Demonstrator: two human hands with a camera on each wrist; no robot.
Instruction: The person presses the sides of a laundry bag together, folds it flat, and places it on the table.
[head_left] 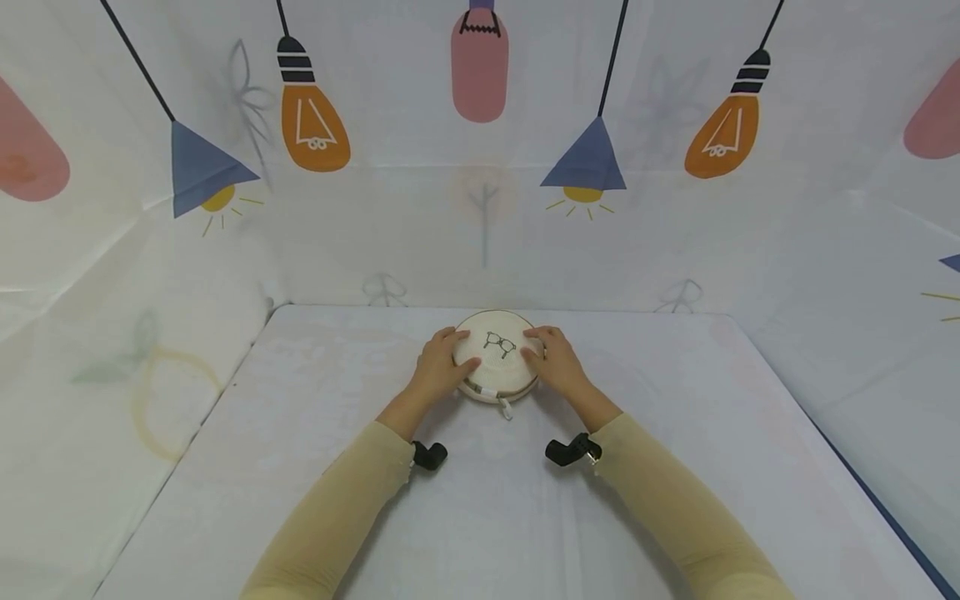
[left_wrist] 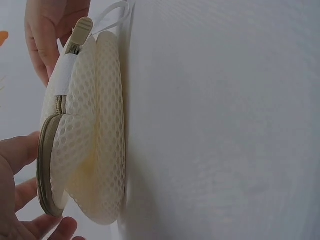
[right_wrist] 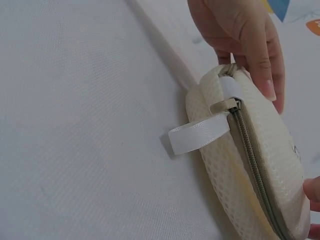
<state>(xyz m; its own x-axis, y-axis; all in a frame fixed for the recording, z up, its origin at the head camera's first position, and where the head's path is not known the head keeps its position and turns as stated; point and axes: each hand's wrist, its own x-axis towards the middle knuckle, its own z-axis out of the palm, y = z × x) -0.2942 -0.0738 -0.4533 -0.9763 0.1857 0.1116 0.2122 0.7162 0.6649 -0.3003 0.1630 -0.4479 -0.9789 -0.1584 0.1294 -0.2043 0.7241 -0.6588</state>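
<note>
A round cream mesh laundry bag (head_left: 491, 375) with a zipper lies flat near the far side of the table. On its top is a small dark print of eyeglasses (head_left: 500, 343). My left hand (head_left: 438, 364) holds its left side, thumb on the top face and fingers about the rim. From the right, my right hand (head_left: 561, 364) grips the opposite side in the same way. The beige zipper pull (left_wrist: 81, 31) sits at the near rim beside a white label (left_wrist: 65, 75). A white ribbon loop (right_wrist: 200, 135) sticks out there towards me.
A white cloth covers the table (head_left: 495, 517). White fabric walls (head_left: 420, 217) printed with lamps and bulbs rise behind and at both sides. Black wrist-camera mounts (head_left: 573, 450) jut inward from both sleeves.
</note>
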